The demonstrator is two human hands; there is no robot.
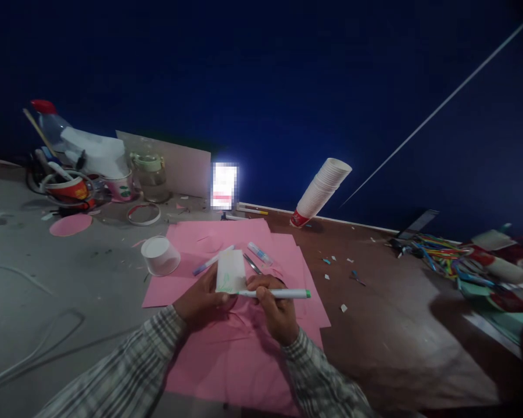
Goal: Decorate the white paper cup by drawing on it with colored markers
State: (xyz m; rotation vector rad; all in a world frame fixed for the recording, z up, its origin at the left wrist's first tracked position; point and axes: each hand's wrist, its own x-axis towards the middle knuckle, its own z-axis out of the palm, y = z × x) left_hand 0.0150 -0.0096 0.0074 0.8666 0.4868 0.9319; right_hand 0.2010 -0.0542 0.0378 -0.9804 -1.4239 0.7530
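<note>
My left hand (203, 299) grips a small white paper piece (232, 268) by its lower left edge. Green lines are drawn on its lower part; whether it is a flat card or the side of a cup, I cannot tell. In my right hand (276, 310) is a white marker pen (292, 294) with a green end, lying nearly level. Its tip is at the paper's lower right edge. Under both hands are pink paper sheets (226, 377). Behind the white piece lie scissors (253, 264), a clear-and-blue marker (260, 253) and a purple-tipped marker (204, 266).
An upturned white paper cup (160, 255) stands at the left. A tilted stack of paper cups (320, 194) leans by the blue wall (261, 87). Further left are a glass jar (150, 177) and a red pen cup (72, 191). Colourful cords (440, 252) lie at the right.
</note>
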